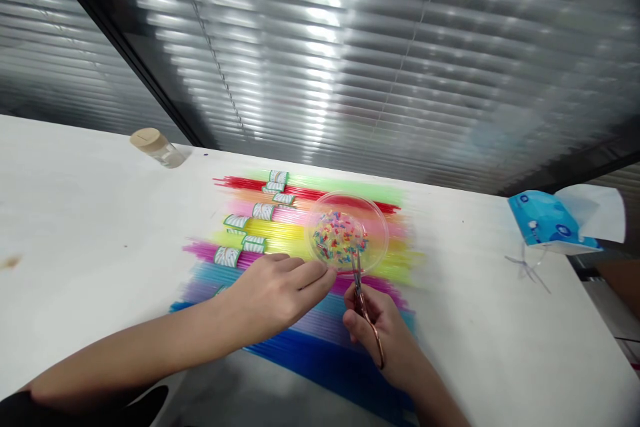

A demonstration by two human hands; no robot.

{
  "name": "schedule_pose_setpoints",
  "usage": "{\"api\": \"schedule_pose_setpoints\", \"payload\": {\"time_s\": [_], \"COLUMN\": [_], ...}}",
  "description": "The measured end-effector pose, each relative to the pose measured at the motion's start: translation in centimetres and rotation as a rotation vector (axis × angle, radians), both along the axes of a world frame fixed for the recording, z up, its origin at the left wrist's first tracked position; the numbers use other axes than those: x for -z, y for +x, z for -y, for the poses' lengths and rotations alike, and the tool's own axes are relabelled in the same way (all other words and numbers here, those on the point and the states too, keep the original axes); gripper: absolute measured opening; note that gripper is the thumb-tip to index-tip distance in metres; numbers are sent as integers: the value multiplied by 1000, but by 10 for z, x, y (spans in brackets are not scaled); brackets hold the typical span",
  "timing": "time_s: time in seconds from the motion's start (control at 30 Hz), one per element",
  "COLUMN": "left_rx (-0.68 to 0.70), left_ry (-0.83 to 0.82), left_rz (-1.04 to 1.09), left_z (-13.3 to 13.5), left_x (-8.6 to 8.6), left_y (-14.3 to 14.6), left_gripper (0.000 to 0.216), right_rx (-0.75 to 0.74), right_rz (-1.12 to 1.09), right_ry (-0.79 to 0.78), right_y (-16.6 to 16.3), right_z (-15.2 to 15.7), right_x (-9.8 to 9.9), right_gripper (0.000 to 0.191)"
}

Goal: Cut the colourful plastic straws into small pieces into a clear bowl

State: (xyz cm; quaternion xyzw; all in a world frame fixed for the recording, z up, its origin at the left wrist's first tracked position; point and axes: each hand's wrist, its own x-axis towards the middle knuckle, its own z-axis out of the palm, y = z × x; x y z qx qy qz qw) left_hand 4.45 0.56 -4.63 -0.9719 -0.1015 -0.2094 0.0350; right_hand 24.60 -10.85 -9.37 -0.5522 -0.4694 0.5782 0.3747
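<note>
Right hand fingers grip scissors; left hand fingers pinched beside dish; straws beneath.

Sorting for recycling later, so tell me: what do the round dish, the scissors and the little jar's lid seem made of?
Dish: clear glossy plastic, probably; colours show through. Scissors in the right hand: shiny coppery metal. Jar lid: matte tan, likely wood or cork.
</note>
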Motion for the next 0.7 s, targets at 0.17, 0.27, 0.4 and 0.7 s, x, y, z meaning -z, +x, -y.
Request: {"api": "schedule_pose_setpoints", "payload": {"time_s": [0.17, 0.27, 0.4, 0.7], "left_rx": [-25, -52, -62, -34], "left_ry": [-30, -40, -35, -52], "left_rz": [8, 24, 21, 17], "left_z": [0, 0, 0, 2], "left_x": [1, 0, 0, 0], "left_y": [0, 0, 1, 3], "left_gripper": [23, 23, 24, 24], "right_rx": [32, 25, -33, -56], "right_rz": [-10, -12, -18, -15], "right_ry": [-73, -6, 16, 36], "right_y": [-1, -1, 0, 0], "right_z": [1, 2, 2, 0], "right_x": [1, -2, -5, -1], "right_gripper": [57, 57, 57, 56]}}
